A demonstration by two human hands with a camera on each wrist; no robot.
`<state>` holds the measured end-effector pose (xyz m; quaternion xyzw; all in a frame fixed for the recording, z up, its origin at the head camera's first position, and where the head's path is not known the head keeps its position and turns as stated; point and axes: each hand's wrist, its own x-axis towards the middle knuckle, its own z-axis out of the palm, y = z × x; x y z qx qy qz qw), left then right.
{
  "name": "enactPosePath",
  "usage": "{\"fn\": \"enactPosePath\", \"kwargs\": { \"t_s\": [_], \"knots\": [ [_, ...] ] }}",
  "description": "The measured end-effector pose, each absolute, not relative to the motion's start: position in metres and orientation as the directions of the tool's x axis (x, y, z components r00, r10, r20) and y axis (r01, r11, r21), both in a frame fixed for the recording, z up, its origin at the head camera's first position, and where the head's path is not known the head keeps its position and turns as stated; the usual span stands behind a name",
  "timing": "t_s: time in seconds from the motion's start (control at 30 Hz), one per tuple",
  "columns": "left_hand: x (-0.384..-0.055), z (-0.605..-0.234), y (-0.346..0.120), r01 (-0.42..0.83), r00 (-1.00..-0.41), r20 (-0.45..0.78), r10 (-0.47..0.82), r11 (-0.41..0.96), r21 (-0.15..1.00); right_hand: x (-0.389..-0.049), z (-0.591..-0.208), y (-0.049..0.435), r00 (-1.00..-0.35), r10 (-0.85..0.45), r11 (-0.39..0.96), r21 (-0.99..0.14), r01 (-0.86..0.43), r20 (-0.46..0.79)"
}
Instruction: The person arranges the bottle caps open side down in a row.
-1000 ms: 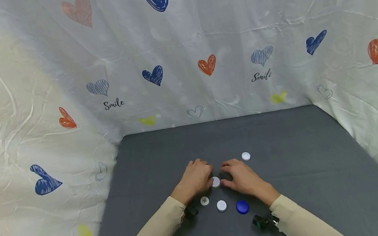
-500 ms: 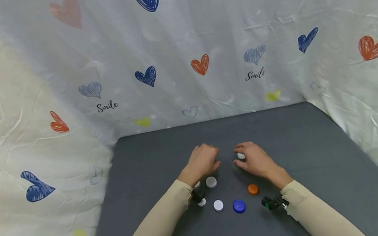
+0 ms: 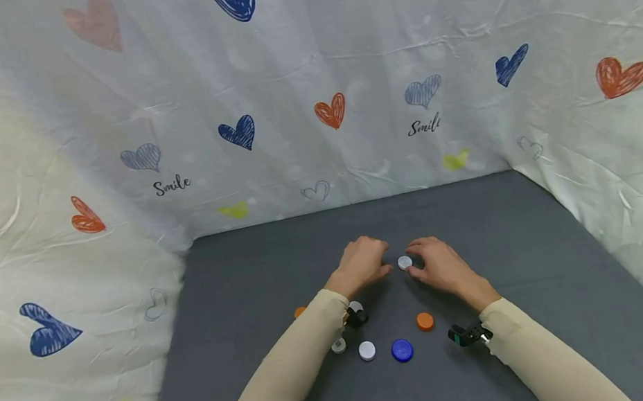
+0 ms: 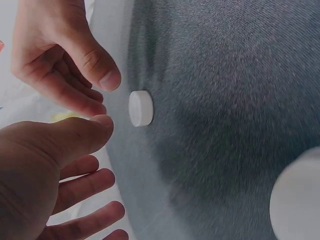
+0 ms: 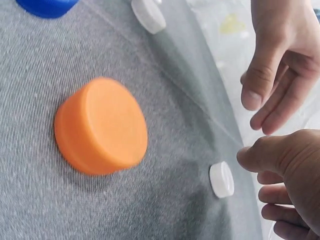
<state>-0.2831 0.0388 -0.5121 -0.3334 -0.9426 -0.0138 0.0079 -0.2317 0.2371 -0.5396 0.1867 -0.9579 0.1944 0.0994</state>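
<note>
A white bottle cap [image 3: 404, 263] lies on the grey cloth between both hands; it also shows as a small white disc [image 4: 141, 108] in the left wrist view. My left hand [image 3: 365, 265] hovers just left of it, fingers loosely bent and holding nothing. To the cap's right is my right hand [image 3: 442, 267], thumb and fingers apart around its near side. In the right wrist view, the right thumb [image 5: 265, 152] looks clear of the white cap [image 5: 221, 179]. Both hands look relaxed there, and neither grips anything.
Nearer the person lie an orange cap [image 3: 425, 321], a blue cap [image 3: 402, 350] and a white cap [image 3: 367, 351]. Another white cap [image 3: 338, 346] sits by the left wrist camera. The left sleeve partly hides a second orange cap [image 3: 300, 311]. A heart-printed curtain [image 3: 279, 95] surrounds the table.
Both hands have moved toward the far white cap, the left one rightward. The orange cap at right, earlier hidden by the right arm, is uncovered. The head view has turned slightly right.
</note>
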Motion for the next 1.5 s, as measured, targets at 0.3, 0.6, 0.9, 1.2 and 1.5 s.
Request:
{"fn": "enactPosePath", "kwargs": {
  "t_s": [0.3,0.6,0.9,1.2,1.5],
  "knots": [
    [-0.29,-0.526,0.054,0.607,-0.794,0.008,0.608,0.792,0.068,-0.238,-0.546,0.241,-0.918,-0.302,0.859,-0.344,-0.378,0.256],
    [-0.293,-0.537,0.063,0.577,-0.812,-0.063,0.58,0.814,0.069,-0.245,-0.557,0.237,-0.929,-0.297,0.866,-0.347,-0.36,0.222],
    [-0.29,-0.542,0.063,0.58,-0.808,-0.069,0.585,0.811,0.08,-0.242,-0.565,0.231,-0.941,-0.271,0.879,-0.346,-0.327,0.201],
    [-0.287,-0.541,0.062,0.573,-0.814,-0.04,0.579,0.813,0.104,-0.24,-0.566,0.23,-0.941,-0.268,0.881,-0.343,-0.326,0.209],
    [-0.285,-0.537,0.057,0.607,-0.794,0.032,0.607,0.789,0.096,-0.235,-0.554,0.233,-0.926,-0.283,0.866,-0.347,-0.359,0.25]
  ]
}}
